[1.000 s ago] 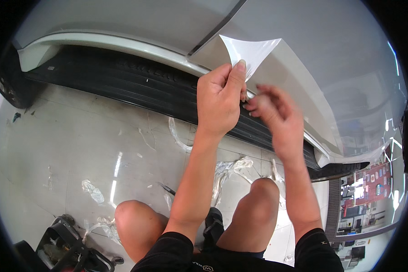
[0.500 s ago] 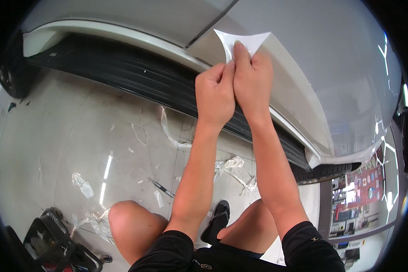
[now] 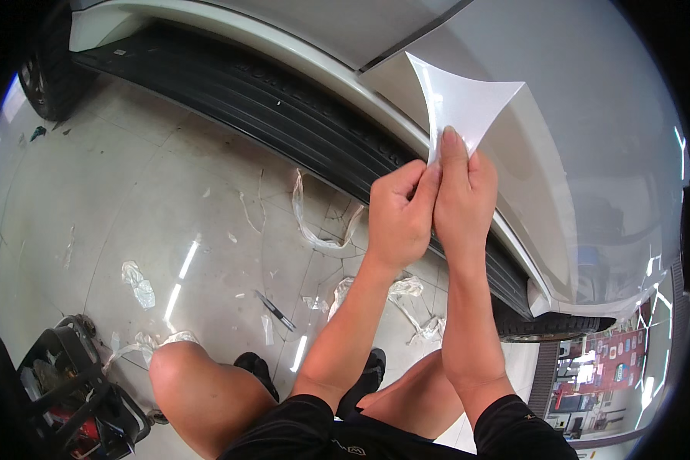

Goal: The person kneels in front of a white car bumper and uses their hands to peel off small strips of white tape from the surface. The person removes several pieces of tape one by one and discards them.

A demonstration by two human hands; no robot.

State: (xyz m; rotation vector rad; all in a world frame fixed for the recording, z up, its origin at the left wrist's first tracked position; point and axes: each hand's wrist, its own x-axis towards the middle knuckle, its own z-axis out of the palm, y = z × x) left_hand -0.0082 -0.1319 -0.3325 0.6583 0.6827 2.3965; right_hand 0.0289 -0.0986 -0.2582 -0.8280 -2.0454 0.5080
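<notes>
A glossy pale film (image 3: 475, 107) stretches from the lower edge of a grey vehicle's body panel (image 3: 621, 146) toward me, narrowing to a point in my hands. My left hand (image 3: 401, 213) is a closed fist on the film's gathered end. Pressed against it, my right hand (image 3: 465, 192) grips the same end, its thumb lying along the film. Both arms are stretched out over the black running board (image 3: 230, 96). The film inside my fists is hidden.
Crumpled strips of film (image 3: 322, 241) lie scattered on the tiled floor (image 3: 130, 222). A slim dark pen-like tool (image 3: 274, 310) rests among them. At lower left stands a black wheeled stool or cart (image 3: 77, 383). Vehicle tyres (image 3: 548, 326) flank the running board.
Both hands have drawn back toward me with the film's end. A longer, wider stretch of film now shows between them and the panel. The view has also shifted.
</notes>
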